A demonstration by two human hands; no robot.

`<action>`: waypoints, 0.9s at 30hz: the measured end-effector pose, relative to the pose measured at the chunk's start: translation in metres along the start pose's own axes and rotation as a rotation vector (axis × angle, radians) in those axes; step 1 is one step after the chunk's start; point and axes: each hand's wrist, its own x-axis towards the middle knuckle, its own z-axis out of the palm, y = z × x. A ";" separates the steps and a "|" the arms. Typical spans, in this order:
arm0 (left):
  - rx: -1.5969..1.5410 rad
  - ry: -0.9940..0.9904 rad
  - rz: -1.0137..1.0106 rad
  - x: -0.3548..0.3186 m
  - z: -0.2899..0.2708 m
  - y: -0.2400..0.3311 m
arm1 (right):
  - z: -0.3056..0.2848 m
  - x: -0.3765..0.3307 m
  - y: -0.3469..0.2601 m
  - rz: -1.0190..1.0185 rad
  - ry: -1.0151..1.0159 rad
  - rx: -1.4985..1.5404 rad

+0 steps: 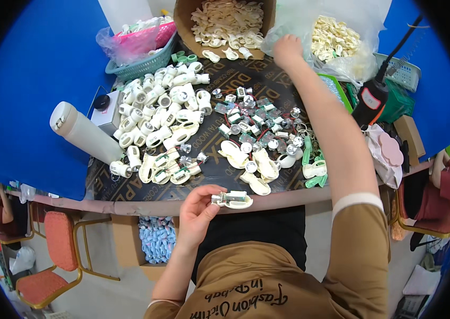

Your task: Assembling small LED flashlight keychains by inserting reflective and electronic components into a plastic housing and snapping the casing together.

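Observation:
My left hand (196, 215), in front of the table's near edge, is closed on a cream plastic shell half (242, 203). A small green circuit board and a clear lamp head sit in that shell. My right arm stretches to the far side, where my right hand (289, 50) is at a clear plastic bag (289, 29), between the cardboard box (182, 26) and a heap of cream parts (334, 37). Its fingertips are hidden. Several circuit boards with wires and lamp heads (259, 119) lie mid-table, with loose cream shells (265, 165) nearer me.
White assembled housings (156, 106) cover the table's left side, beside a white bottle (84, 130). A blue-green basket (142, 66) stands behind them. On the right are a hanging black power screwdriver (368, 101) and green trays. Below stands a carton of blue items (157, 239) near a chair (60, 242).

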 end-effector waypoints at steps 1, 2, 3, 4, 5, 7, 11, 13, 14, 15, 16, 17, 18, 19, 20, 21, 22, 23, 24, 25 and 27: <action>-0.014 -0.024 -0.014 0.002 0.002 -0.001 | 0.032 0.012 0.013 0.006 0.229 -0.021; -0.022 -0.024 -0.019 0.002 0.001 -0.001 | 0.041 0.017 0.018 -0.010 0.236 -0.019; -0.030 -0.011 -0.011 0.002 0.000 -0.002 | 0.047 0.021 0.023 -0.212 0.123 0.015; -0.010 -0.032 -0.001 0.002 0.000 -0.003 | 0.050 0.022 0.027 -0.411 0.004 0.045; 0.016 -0.043 0.013 0.001 -0.001 -0.002 | 0.045 0.019 0.022 -0.432 0.013 0.046; -0.003 -0.037 0.016 0.000 -0.002 -0.001 | 0.038 0.009 0.021 -0.431 -0.108 0.402; -0.006 -0.046 0.018 0.000 -0.004 -0.001 | 0.017 0.019 0.029 -0.380 -0.003 0.677; -0.001 -0.040 0.016 -0.001 -0.005 -0.002 | 0.009 0.031 0.035 0.146 -0.225 1.252; -0.009 -0.049 0.025 0.000 -0.004 -0.002 | 0.017 0.040 0.048 0.050 -0.169 1.287; -0.017 -0.057 0.034 0.000 -0.003 -0.002 | 0.028 0.046 0.056 0.054 -0.168 1.285; -0.019 -0.058 0.033 0.001 -0.003 -0.002 | 0.044 0.050 0.058 0.140 -0.128 1.314; -0.010 -0.044 0.023 0.001 -0.001 -0.001 | 0.057 0.051 0.057 0.221 -0.089 1.345; -0.002 -0.031 0.014 0.001 0.000 -0.001 | 0.069 0.051 0.058 0.218 -0.089 1.346; 0.001 -0.023 0.018 0.001 0.000 0.000 | 0.075 0.051 0.055 0.237 -0.090 1.136; -0.008 -0.026 0.008 0.001 0.000 0.000 | 0.080 0.052 0.052 0.253 -0.087 0.925; -0.018 -0.029 -0.003 0.001 0.000 0.000 | 0.085 0.053 0.050 0.247 -0.087 0.928; -0.015 -0.024 0.001 0.001 0.000 0.000 | 0.088 0.050 0.046 0.104 -0.115 0.789; -0.021 -0.027 -0.008 0.001 0.000 0.000 | 0.089 0.050 0.042 -0.036 -0.140 0.646; -0.028 -0.030 -0.018 0.001 -0.001 0.000 | 0.089 0.052 0.038 -0.040 -0.139 0.649; -0.027 -0.029 -0.020 0.000 -0.001 -0.001 | 0.090 0.054 0.033 -0.153 -0.159 0.610; -0.049 -0.107 0.013 0.001 -0.003 -0.003 | 0.091 0.056 0.030 -0.262 -0.183 0.569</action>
